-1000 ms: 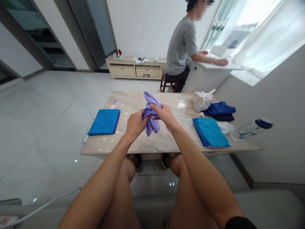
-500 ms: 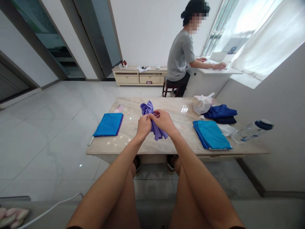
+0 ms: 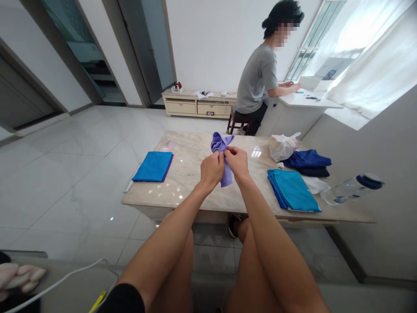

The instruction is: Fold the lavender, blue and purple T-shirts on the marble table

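Note:
A light purple cloth (image 3: 227, 174), bunched and looped at its top, is held above the middle of the marble-look table (image 3: 185, 191). My left hand (image 3: 211, 168) is closed around its gathered middle from the left. On the right, the fingers of my right hand (image 3: 237, 161) pinch the same gathered part. Loops of cloth stand out beyond my hands, and a tail hangs down between them. The exact finger grip is partly hidden by the backs of my hands.
Folded blue cloths (image 3: 153, 166) lie at the table's left. Toward the right are folded teal cloths (image 3: 293, 190), a white plastic bag (image 3: 282, 147), a dark blue cloth (image 3: 306, 161) and a clear bottle (image 3: 348, 190). A person in grey (image 3: 257, 78) sits at a white desk.
Both hands and the purple cloth have shifted right in the view, which has itself tilted. The cloth's top now spreads into wider loops. The seated person's arms have drawn in.

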`<state>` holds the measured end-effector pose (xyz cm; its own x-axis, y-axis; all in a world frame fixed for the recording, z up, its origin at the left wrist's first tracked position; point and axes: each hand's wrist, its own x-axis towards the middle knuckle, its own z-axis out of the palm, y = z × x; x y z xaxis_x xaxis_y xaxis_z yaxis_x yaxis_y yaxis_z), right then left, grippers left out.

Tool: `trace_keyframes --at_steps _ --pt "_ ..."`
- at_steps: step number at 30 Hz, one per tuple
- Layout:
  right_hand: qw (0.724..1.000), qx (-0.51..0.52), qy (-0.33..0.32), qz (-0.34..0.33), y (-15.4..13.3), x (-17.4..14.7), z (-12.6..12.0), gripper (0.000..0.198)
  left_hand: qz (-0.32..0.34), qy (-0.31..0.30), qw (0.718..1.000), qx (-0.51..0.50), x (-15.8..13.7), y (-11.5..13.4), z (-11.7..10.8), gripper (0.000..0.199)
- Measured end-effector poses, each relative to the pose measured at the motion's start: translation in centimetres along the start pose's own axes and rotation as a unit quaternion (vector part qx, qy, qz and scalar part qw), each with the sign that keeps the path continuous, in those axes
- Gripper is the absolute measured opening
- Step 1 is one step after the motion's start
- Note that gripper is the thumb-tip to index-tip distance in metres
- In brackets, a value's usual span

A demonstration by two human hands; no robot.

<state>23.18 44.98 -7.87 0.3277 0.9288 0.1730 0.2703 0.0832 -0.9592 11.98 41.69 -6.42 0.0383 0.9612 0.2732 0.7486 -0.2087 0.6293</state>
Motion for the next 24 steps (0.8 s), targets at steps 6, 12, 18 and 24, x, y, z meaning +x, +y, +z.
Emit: trace_keyframes --at_steps 6,12,18,24 --pt "0.999 0.04 0.013 0.008 -0.8 0.1 0.3 0.046 0.045 0.032 0.993 -0.1 -0.9 -0.1 -0.7 0.053" --pt "0.998 0.054 -0.026 0.018 -1.2 -0.3 0.1 0.032 0.02 0.057 0.974 -0.217 -0.6 -1.2 -1.0 0.056" --pt "0.995 0.036 -0.077 -0.048 -1.1 -0.8 0.5 0.022 -0.091 0.061 0.886 -0.45 1.5 -2.8 -0.1 0.023" --pt "0.994 0.037 -0.096 -0.045 -0.4 -0.2 0.7 0.018 -0.152 0.07 0.85 -0.5 3.1 -5.0 0.5 0.021"
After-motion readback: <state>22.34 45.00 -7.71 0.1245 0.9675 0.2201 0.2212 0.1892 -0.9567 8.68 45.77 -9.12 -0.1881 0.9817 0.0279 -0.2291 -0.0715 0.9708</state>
